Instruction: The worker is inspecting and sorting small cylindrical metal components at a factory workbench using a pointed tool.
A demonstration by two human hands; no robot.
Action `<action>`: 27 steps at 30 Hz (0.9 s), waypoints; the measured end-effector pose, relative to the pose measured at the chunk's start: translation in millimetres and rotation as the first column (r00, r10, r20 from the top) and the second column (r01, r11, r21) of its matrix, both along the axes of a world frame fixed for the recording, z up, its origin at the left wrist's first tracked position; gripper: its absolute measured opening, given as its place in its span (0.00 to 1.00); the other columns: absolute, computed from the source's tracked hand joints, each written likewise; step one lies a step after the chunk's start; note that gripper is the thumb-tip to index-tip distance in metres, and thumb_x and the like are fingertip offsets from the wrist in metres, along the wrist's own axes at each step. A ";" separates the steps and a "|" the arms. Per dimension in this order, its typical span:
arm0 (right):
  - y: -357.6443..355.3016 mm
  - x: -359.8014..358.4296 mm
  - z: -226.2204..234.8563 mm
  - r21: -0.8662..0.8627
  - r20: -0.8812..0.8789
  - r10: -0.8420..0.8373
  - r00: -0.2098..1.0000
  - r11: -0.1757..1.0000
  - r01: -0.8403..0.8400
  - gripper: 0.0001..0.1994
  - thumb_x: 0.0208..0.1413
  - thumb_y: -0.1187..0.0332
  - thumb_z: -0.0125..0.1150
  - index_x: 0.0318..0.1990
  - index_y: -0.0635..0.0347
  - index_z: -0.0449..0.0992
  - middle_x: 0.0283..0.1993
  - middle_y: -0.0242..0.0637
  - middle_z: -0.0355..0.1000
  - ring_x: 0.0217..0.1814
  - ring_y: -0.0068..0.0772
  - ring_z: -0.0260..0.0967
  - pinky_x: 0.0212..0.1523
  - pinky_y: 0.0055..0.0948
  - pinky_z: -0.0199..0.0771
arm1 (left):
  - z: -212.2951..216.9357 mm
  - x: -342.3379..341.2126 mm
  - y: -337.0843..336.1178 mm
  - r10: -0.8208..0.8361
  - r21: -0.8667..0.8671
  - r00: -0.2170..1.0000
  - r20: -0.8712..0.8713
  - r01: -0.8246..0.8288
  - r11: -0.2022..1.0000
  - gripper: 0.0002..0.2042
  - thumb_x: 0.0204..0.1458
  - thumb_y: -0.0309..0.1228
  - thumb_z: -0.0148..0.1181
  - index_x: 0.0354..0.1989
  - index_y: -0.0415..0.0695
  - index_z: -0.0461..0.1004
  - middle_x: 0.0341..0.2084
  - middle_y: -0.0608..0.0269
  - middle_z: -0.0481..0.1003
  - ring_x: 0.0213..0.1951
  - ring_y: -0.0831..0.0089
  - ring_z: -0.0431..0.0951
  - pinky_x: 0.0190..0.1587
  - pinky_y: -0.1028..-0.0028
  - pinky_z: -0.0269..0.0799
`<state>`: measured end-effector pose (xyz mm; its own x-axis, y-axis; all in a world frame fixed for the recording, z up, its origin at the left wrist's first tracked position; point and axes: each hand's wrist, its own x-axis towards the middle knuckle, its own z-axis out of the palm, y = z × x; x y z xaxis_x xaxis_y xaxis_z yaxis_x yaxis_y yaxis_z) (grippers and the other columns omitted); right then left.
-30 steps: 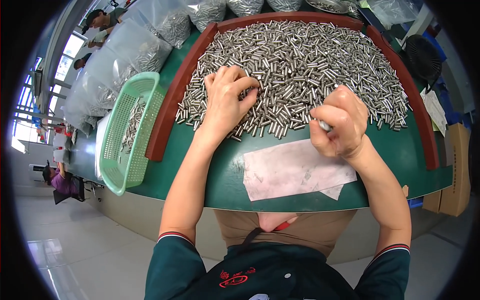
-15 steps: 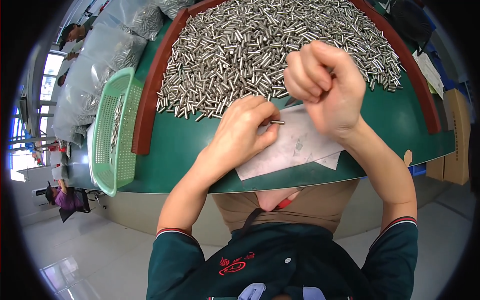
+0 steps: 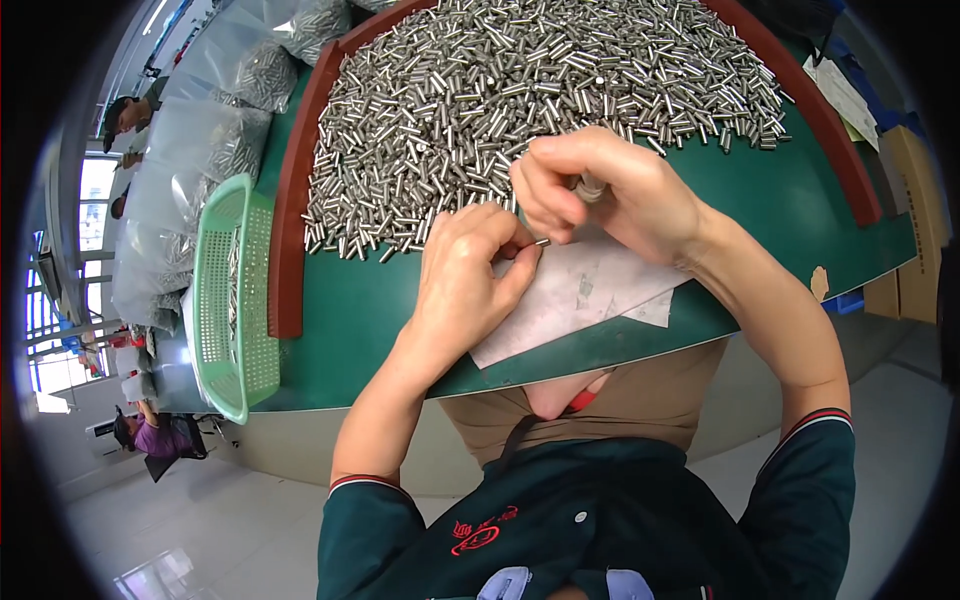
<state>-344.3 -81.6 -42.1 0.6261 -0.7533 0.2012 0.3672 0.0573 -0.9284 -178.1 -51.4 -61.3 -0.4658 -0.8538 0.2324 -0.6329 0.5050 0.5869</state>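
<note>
My left hand point(image 3: 462, 270) rests at the near edge of the pile. Between its thumb and fingertips it pinches a short metal pin point(image 3: 543, 242), one end poking out to the right. My right hand point(image 3: 630, 195) is curled close beside that pin, its fingers closed. Something pale and rounded shows inside its curl, too little of it to name. Under both hands lies a stained white sheet of paper point(image 3: 560, 305). Beyond them spreads a large heap of shiny metal pins point(image 3: 480, 120).
Red-brown rails point(image 3: 288, 260) border the heap on the green tabletop point(image 3: 350, 345). To the left stand a light-green basket point(image 3: 262, 350) with pins and clear bags point(image 3: 235, 140) of pins. Cardboard boxes point(image 3: 920, 240) stand at the right. Other people are in the left background.
My right hand has come down and left, close to the pin in my left hand. My left hand keeps its pinch on the pin. The whole view has shifted slightly.
</note>
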 end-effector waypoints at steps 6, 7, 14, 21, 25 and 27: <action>5.3 2.1 -3.0 0.256 0.223 -0.316 0.922 0.932 0.258 0.24 0.57 0.56 0.31 0.09 0.52 0.49 0.08 0.25 0.43 0.12 0.17 0.35 0.14 0.20 0.37 | 1.4 0.1 -2.2 0.038 -0.146 0.994 0.104 -0.022 0.989 0.05 0.36 0.23 0.58 0.17 0.43 0.68 0.16 0.65 0.66 0.23 0.68 0.67 0.30 0.70 0.56; 5.7 4.5 -3.5 0.257 0.224 -0.315 0.922 0.932 0.255 0.24 0.57 0.56 0.31 0.09 0.52 0.49 0.08 0.25 0.43 0.12 0.17 0.35 0.14 0.20 0.37 | 0.6 0.3 -2.3 0.040 -0.145 0.994 0.105 -0.024 0.989 0.05 0.36 0.23 0.58 0.17 0.43 0.68 0.16 0.65 0.66 0.23 0.68 0.67 0.30 0.70 0.56; 2.7 6.2 -11.0 0.294 0.305 -0.304 0.902 0.931 0.215 0.27 0.58 0.51 0.29 0.08 0.52 0.48 0.06 0.24 0.42 0.09 0.16 0.32 0.12 0.19 0.35 | 0.3 -0.2 -1.7 0.049 -0.137 0.995 0.085 -0.037 0.990 0.05 0.36 0.22 0.58 0.17 0.42 0.67 0.16 0.65 0.67 0.22 0.68 0.67 0.30 0.71 0.56; 2.3 8.1 -11.0 0.188 0.289 -0.224 0.931 0.967 0.174 0.28 0.58 0.47 0.26 0.09 0.52 0.48 0.06 0.22 0.42 0.09 0.16 0.31 0.12 0.19 0.34 | 0.1 -1.4 -1.3 0.056 -0.122 0.995 0.086 -0.045 0.992 0.05 0.36 0.23 0.58 0.17 0.42 0.68 0.16 0.65 0.67 0.22 0.69 0.67 0.30 0.71 0.55; 1.9 7.6 -12.2 0.225 0.324 -0.204 0.924 0.965 0.134 0.27 0.58 0.48 0.26 0.09 0.51 0.48 0.06 0.22 0.42 0.09 0.16 0.31 0.12 0.19 0.34 | 0.1 0.1 -1.5 0.056 -0.139 0.994 0.090 -0.043 0.989 0.05 0.36 0.23 0.59 0.17 0.42 0.68 0.16 0.65 0.67 0.22 0.69 0.67 0.30 0.71 0.55; 1.4 7.0 -11.8 0.280 0.341 -0.214 0.915 0.953 0.119 0.27 0.58 0.48 0.26 0.09 0.51 0.48 0.06 0.22 0.41 0.09 0.16 0.31 0.12 0.19 0.34 | -0.5 0.5 -1.9 0.051 -0.146 0.996 0.078 -0.039 0.989 0.05 0.36 0.23 0.59 0.17 0.42 0.68 0.16 0.65 0.67 0.22 0.68 0.67 0.30 0.71 0.55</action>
<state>-337.3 -80.3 -53.9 0.4065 -0.8951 0.1833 0.6999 0.1761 -0.6922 -177.6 -53.3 -61.8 -0.4504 -0.8346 0.3172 -0.6994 0.5506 0.4557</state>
